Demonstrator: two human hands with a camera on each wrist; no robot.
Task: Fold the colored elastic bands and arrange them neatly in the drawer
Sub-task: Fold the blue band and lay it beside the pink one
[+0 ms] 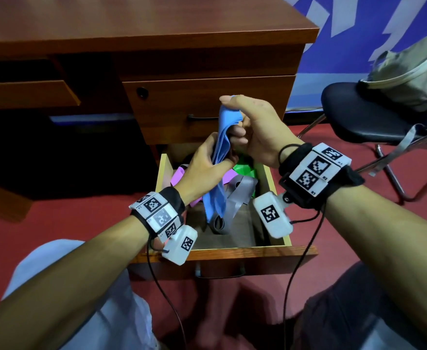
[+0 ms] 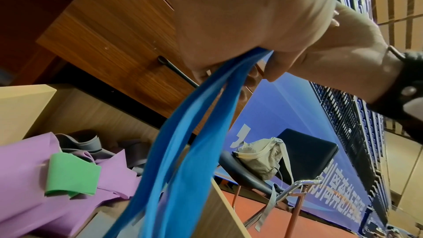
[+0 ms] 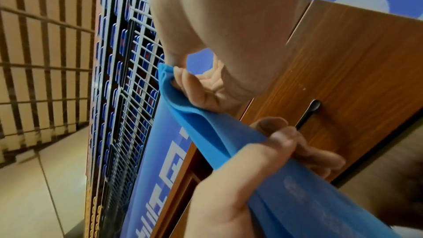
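Note:
A blue elastic band (image 1: 221, 137) hangs doubled over the open drawer (image 1: 232, 251). My right hand (image 1: 232, 114) pinches its top end between thumb and curled fingers, seen close in the right wrist view (image 3: 190, 88). Just below, my left hand (image 1: 220, 152) grips the band's middle, and the strands (image 2: 194, 133) trail down into the drawer. Inside the drawer lie a purple band (image 1: 178, 174), a green band (image 1: 244, 169) and a grey band (image 1: 242, 190), loose and overlapping. The left wrist view shows the purple band (image 2: 27, 169) and green band (image 2: 71, 175) at the drawer's left side.
A shut drawer with a black handle (image 1: 202, 118) sits just behind my hands, under the desk top (image 1: 131, 21). A black chair (image 1: 371, 117) carrying a beige bag (image 1: 409, 72) stands to the right on the red floor. Cables hang from both wrists.

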